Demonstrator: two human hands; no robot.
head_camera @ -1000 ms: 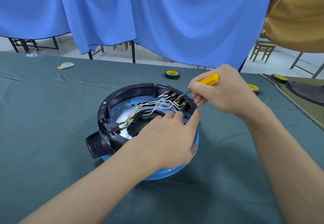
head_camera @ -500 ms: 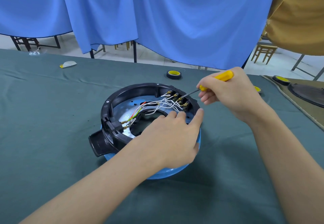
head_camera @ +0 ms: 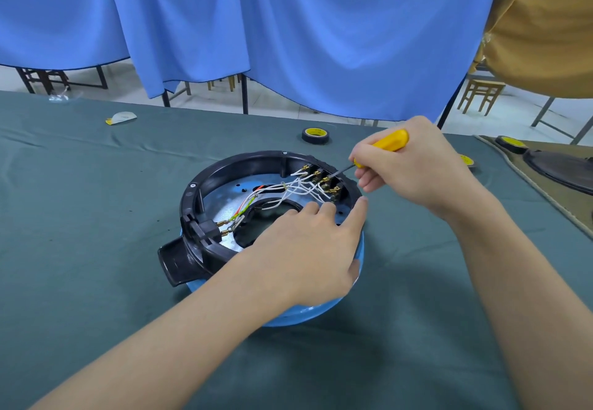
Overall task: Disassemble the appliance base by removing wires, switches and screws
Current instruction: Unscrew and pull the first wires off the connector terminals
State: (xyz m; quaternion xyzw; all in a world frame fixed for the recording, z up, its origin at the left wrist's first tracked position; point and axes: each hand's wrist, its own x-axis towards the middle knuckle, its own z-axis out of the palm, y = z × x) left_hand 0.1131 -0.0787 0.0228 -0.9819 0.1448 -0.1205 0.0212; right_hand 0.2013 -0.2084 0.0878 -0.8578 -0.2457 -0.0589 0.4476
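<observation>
The round appliance base (head_camera: pixel 224 169), black ring over a blue shell, lies upside down on the green cloth. White wires (head_camera: pixel 298 186) run to a row of brass switch terminals (head_camera: pixel 324 180) at its far right rim; a red and green-yellow wire leads to a black plug socket (head_camera: pixel 202 228) on the left. My left hand (head_camera: pixel 308 249) rests flat on the base's near right side, fingers spread. My right hand (head_camera: pixel 407 169) grips a yellow-handled screwdriver (head_camera: pixel 390 141), its tip at the terminals.
A black tape roll with yellow core (head_camera: pixel 315 135) lies behind the base. A white scrap (head_camera: pixel 122 117) sits far left. At the right edge are another dark appliance part (head_camera: pixel 558 169) and more tape rolls (head_camera: pixel 510 143). Blue curtains hang beyond the table.
My right hand with the screwdriver has drifted slightly right and up while the tip stays at the terminals. The left hand keeps its place on the base.
</observation>
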